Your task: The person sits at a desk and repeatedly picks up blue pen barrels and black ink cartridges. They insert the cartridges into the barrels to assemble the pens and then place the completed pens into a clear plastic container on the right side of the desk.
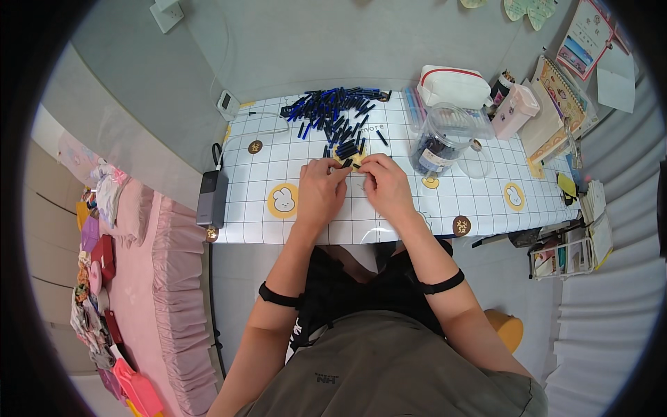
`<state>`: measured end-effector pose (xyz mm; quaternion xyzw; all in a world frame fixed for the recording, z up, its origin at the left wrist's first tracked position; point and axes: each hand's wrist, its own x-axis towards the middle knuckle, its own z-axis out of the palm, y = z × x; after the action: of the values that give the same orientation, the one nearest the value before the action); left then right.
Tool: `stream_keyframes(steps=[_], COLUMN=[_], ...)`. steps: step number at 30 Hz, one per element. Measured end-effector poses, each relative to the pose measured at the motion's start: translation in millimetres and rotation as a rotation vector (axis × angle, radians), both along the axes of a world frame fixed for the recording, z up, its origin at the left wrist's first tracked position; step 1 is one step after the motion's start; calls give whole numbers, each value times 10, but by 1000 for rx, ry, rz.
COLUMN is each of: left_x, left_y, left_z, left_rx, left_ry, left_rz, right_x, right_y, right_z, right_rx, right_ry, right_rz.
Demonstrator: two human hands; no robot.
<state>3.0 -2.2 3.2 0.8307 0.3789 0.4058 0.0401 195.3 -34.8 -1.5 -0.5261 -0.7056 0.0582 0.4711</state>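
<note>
A loose pile of small dark blue and black tubes, which look like pen ink cartridges (pixel 332 111), spreads over the far middle of the table. Closer in, several of them lie side by side on a yellow patch (pixel 338 158). At the near end of this group, my left hand (pixel 324 189) is closed, with a short black cartridge (pixel 347 164) at its thumb and fingertips. Facing it, my right hand (pixel 386 185) has its fingers pinched at another small dark cartridge (pixel 356 166). The fingertips almost meet, and partly cover both pieces.
Right of the pile stands a clear plastic jar (pixel 436 154) with dark contents, its lid (pixel 475 161) beside it. Behind are a white pouch (pixel 455 87) and a pink box (pixel 515 110). A grey power bank (pixel 211 199) with a cable stands at the table's left edge.
</note>
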Motion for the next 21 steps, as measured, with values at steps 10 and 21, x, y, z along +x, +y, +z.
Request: stream_keyframes(steps=[10, 21], left_x=[1, -11], left_y=[10, -13], left_z=[-4, 54], left_rx=[22, -12], left_ry=[-13, -32], left_rz=[66, 84], right_x=[-42, -12], right_y=[-59, -8], right_z=[153, 73], right_rx=[30, 32], right_ry=[-81, -131], right_rz=[-206, -184])
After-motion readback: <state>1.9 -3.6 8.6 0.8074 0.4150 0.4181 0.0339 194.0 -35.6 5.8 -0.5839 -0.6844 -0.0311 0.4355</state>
